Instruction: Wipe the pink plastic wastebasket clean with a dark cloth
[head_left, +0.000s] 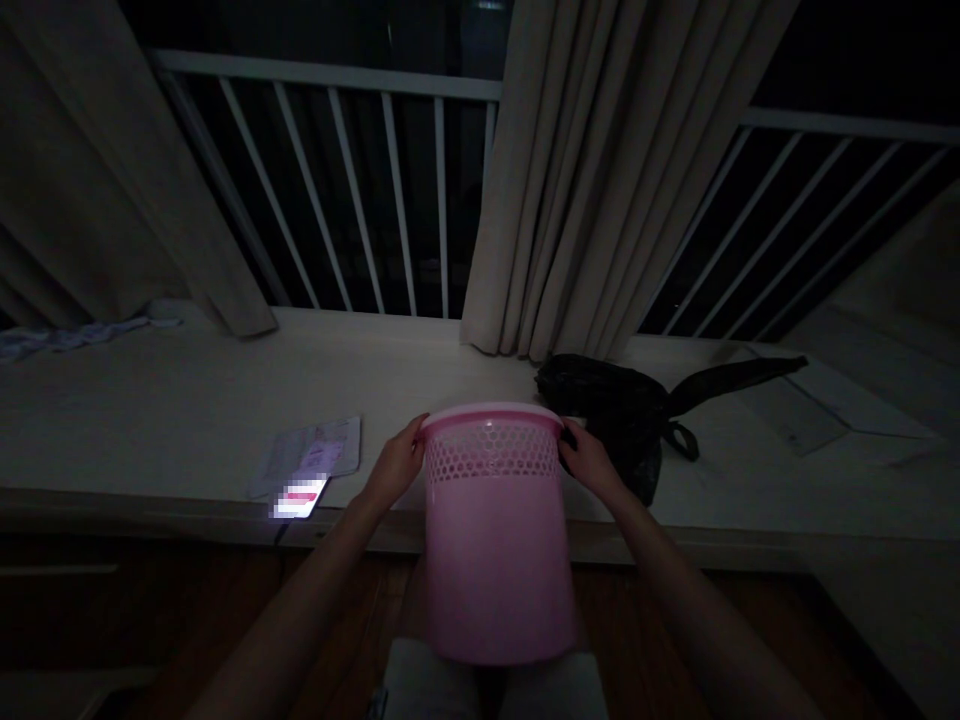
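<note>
A pink plastic wastebasket (496, 560) with a band of honeycomb holes below its rim is held up in front of my body, over my lap. My left hand (401, 462) is closed on the left side of the rim. On the opposite side, my right hand (586, 458) grips the rim too, with its fingers partly hidden behind the basket. Close beyond the right hand lies a knotted black plastic bag (622, 415) on the white ledge. The basket's inside cannot be seen from here.
The white ledge (202, 400) runs across the view. A lit phone (300, 497) rests at its front edge on the left, beside a flat packet (337, 440). Beige curtains (562, 200) hang before a white railing (322, 72). A pale flat box (847, 400) lies right. The room is dim.
</note>
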